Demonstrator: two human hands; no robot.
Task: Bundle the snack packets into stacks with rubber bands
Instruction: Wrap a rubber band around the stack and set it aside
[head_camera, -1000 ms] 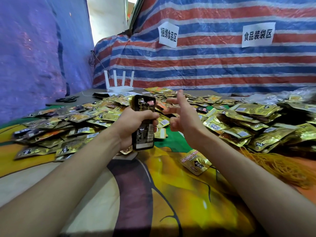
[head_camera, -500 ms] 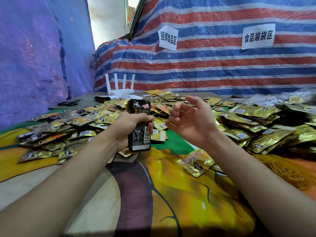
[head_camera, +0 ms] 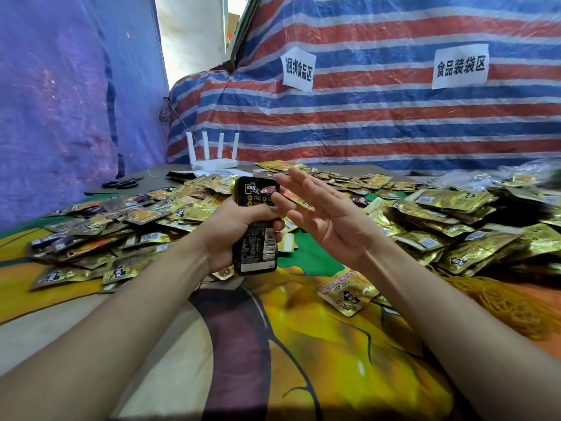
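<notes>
My left hand (head_camera: 232,230) grips a stack of black snack packets (head_camera: 256,243) upright above the table, fingers wrapped round its middle. My right hand (head_camera: 329,218) is just right of the stack's top, palm turned toward it, fingers straight and spread. A thin yellowish rubber band (head_camera: 307,198) appears stretched over those fingers; it is faint. Loose gold and dark packets (head_camera: 121,226) cover the table to the left, and a heap of gold packets (head_camera: 455,220) lies to the right. A pile of yellow rubber bands (head_camera: 501,302) sits at the right.
One gold packet (head_camera: 346,291) lies alone on the colourful tablecloth (head_camera: 303,360) near my right forearm. A white router (head_camera: 212,159) and black scissors (head_camera: 120,183) stand at the back left. Striped tarpaulin walls with paper signs close off the back.
My right hand has uncurled from a loose fist into straight, spread fingers and moved closer to the top of the stack. My left hand keeps the stack in about the same place.
</notes>
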